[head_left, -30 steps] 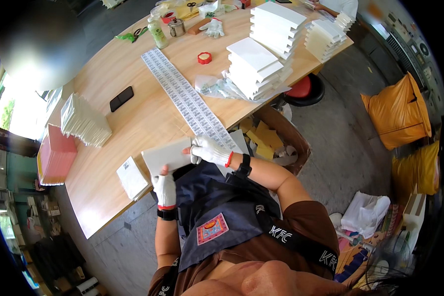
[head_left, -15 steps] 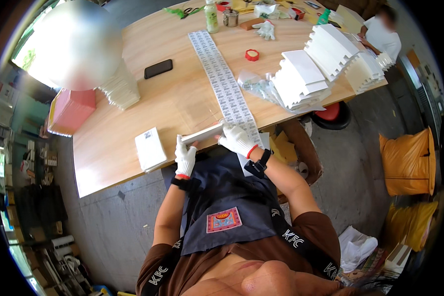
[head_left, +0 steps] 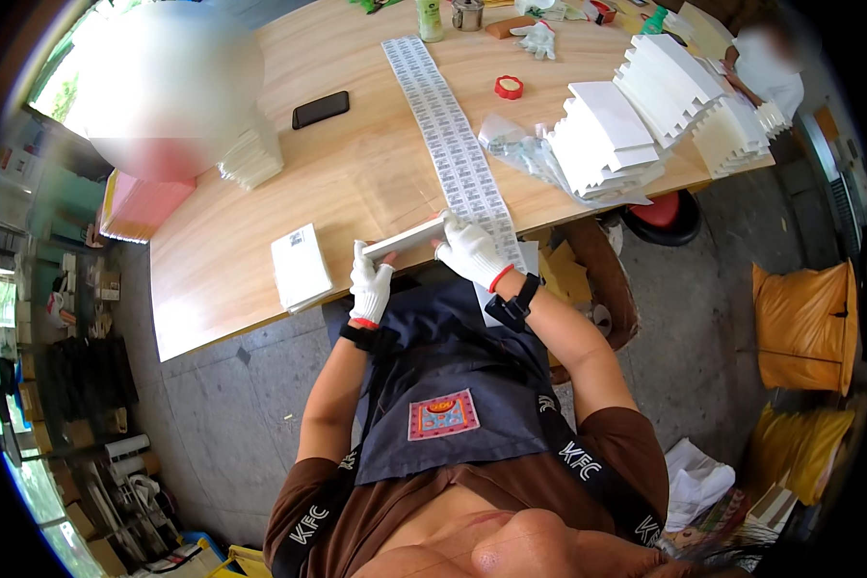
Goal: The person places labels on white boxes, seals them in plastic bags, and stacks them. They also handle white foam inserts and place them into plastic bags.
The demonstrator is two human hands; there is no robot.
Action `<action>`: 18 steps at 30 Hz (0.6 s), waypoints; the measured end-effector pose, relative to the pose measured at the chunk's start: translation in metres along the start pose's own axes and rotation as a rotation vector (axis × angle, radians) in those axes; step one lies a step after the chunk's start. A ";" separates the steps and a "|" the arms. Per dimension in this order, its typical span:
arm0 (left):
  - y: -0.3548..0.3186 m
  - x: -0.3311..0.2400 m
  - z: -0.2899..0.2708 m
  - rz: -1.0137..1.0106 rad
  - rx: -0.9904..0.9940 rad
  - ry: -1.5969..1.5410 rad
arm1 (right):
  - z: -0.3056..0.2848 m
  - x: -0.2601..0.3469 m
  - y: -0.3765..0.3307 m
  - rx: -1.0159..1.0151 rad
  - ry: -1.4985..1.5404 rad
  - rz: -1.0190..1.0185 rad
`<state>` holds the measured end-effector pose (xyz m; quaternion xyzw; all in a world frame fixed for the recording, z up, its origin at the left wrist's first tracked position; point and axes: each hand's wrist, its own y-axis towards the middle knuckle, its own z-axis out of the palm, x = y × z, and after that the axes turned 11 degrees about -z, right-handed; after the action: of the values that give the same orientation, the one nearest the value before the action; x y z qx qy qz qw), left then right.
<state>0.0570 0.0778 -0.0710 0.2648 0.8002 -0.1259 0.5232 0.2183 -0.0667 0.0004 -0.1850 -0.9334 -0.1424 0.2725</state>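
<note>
Both my hands wear white gloves and hold a flat white box (head_left: 405, 240) edge-on at the near edge of the wooden table (head_left: 356, 173). My left hand (head_left: 369, 286) grips its left end, my right hand (head_left: 470, 252) its right end. A long strip of printed labels (head_left: 448, 144) runs across the table from the far side to my right hand. A small stack of flat white boxes (head_left: 300, 268) lies to the left of my left hand.
Fanned stacks of folded white boxes (head_left: 636, 120) fill the table's right side. A black phone (head_left: 320, 109), a red tape roll (head_left: 508, 87), a spare glove (head_left: 538, 39) and bottles lie farther back. Another person (head_left: 766, 58) sits at the far right. Orange bags (head_left: 804, 328) stand on the floor.
The box has been lifted from lying flat to standing on its edge between my hands; the camera view has swung, bringing the table nearer and more centred.
</note>
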 end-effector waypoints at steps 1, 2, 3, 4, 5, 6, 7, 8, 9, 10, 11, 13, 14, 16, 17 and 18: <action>-0.002 0.000 -0.001 -0.001 0.012 0.009 | -0.002 0.003 -0.001 -0.042 -0.007 -0.028; -0.004 0.000 -0.002 -0.002 0.025 0.019 | -0.001 0.004 -0.003 -0.049 0.018 -0.030; -0.005 -0.003 -0.001 0.001 0.039 0.028 | -0.001 0.004 -0.005 -0.059 0.041 -0.032; -0.005 -0.008 0.001 0.078 0.000 0.067 | -0.002 0.000 -0.008 -0.076 0.059 -0.025; -0.005 -0.013 0.000 0.157 -0.036 0.105 | 0.012 -0.016 -0.008 -0.139 0.012 -0.059; -0.005 -0.014 0.003 0.236 -0.077 0.129 | 0.003 -0.011 -0.013 -0.182 -0.029 -0.095; -0.004 -0.004 0.003 0.191 -0.049 0.110 | -0.004 -0.011 -0.012 -0.171 -0.059 -0.135; -0.005 -0.024 0.000 0.085 0.029 0.024 | -0.009 -0.015 -0.012 -0.163 -0.099 -0.154; 0.001 -0.011 -0.003 0.106 -0.005 0.012 | -0.008 -0.015 -0.009 -0.181 -0.096 -0.199; 0.004 -0.016 -0.007 0.076 0.078 -0.013 | -0.005 -0.021 -0.009 -0.198 -0.100 -0.233; 0.004 -0.013 -0.009 0.085 0.074 0.037 | -0.004 -0.025 -0.010 -0.160 -0.132 -0.232; 0.011 -0.001 -0.008 0.144 0.060 0.227 | -0.002 -0.031 -0.012 -0.144 -0.100 -0.267; 0.016 0.000 -0.007 0.124 0.098 0.261 | -0.003 -0.035 -0.017 -0.230 -0.003 -0.306; 0.024 -0.009 -0.009 0.180 0.150 0.363 | -0.012 -0.034 -0.020 -0.162 0.060 -0.260; 0.025 -0.021 -0.012 0.029 0.229 0.305 | -0.017 -0.033 -0.023 -0.123 0.017 -0.234; 0.029 -0.027 -0.014 0.078 0.198 0.217 | -0.034 -0.021 -0.023 -0.084 -0.027 -0.218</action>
<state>0.0712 0.1006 -0.0383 0.3579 0.8248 -0.1546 0.4096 0.2404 -0.1055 0.0121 -0.0954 -0.9448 -0.2076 0.2350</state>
